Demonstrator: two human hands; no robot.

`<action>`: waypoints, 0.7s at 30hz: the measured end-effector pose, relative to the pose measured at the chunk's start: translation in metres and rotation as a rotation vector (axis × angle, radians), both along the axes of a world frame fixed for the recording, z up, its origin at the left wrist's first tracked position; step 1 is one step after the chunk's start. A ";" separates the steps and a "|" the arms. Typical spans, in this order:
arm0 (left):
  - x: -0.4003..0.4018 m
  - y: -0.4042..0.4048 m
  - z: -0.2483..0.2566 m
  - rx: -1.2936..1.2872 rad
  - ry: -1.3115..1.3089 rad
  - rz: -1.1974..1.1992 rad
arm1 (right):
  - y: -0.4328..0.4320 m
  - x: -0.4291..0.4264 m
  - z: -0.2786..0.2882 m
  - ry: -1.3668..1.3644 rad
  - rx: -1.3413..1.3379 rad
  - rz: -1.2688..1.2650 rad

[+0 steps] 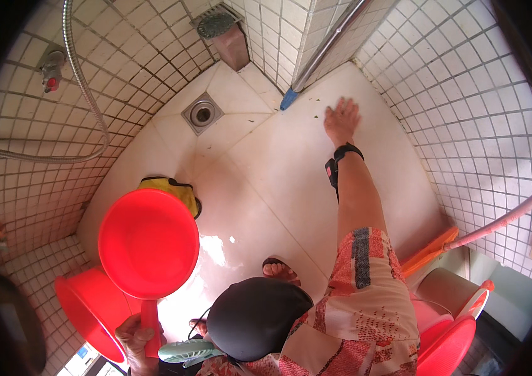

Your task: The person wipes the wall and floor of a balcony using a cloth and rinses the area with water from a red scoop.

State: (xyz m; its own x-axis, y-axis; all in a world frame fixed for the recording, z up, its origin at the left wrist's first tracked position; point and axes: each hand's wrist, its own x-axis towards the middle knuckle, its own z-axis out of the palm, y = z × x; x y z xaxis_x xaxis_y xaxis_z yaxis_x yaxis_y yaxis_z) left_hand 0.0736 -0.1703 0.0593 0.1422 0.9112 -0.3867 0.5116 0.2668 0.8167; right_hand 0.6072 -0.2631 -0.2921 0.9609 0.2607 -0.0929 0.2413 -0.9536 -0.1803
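Observation:
At the lower left my left hand (137,345) is closed around the handle of a red plastic dipper (148,244). The dipper's bowl faces up at me, and I see no contents in it. My right hand (343,117) reaches out over the pale floor (266,164) with its fingers apart and nothing in it. Whether its palm touches the floor I cannot tell. Close to it are small dark bits and the blue tip (289,99) of a metal pole (324,51). A yellow cloth with black edging (181,191) lies partly hidden behind the dipper.
Left of the dipper stands a red bucket (82,293). A square floor drain (202,113) lies near the left wall, below a metal shower hose (85,84) and a tap (52,73). Red basins (449,345) and an orange tool head (430,251) on a pink pole (500,225) are at right.

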 end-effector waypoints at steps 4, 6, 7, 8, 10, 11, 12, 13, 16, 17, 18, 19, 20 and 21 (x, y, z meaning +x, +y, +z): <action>-0.005 0.009 0.006 -0.210 -0.055 -0.013 | 0.039 -0.026 0.006 0.002 0.014 0.324; -0.005 0.011 0.000 -0.307 -0.099 -0.090 | 0.038 -0.047 0.006 -0.007 -0.030 0.341; 0.007 0.008 -0.004 -0.179 -0.151 -0.016 | 0.040 -0.060 0.006 -0.015 -0.067 0.365; 0.011 0.006 -0.005 -0.110 -0.182 0.027 | 0.043 -0.080 0.004 -0.107 -0.013 0.417; 0.019 0.007 -0.010 -0.072 -0.250 0.028 | 0.056 -0.100 -0.045 0.308 0.658 0.304; 0.019 0.006 -0.009 -0.105 -0.266 0.056 | 0.068 -0.112 -0.055 0.588 0.979 0.244; 0.018 0.005 -0.008 -0.139 -0.286 0.082 | 0.078 -0.123 -0.061 0.859 1.281 0.126; 0.015 0.003 -0.004 -0.113 -0.257 0.114 | 0.094 -0.151 -0.024 0.316 1.037 0.364; 0.016 0.001 0.001 -0.177 -0.246 0.045 | 0.085 -0.133 0.011 -0.117 0.694 0.158; 0.014 0.002 0.004 -0.171 -0.245 0.056 | 0.084 -0.122 0.026 -0.039 0.673 -0.037; 0.014 0.004 0.006 -0.169 -0.237 0.029 | 0.080 -0.106 0.046 -0.128 0.680 -0.037; 0.014 0.004 0.006 -0.165 -0.227 0.005 | 0.078 -0.090 0.065 -0.213 0.688 -0.036; 0.014 0.001 0.005 -0.138 -0.252 0.039 | 0.079 -0.076 0.082 -0.216 0.706 -0.004; 0.014 0.001 0.003 -0.141 -0.247 0.048 | 0.079 -0.063 0.093 -0.216 0.723 0.025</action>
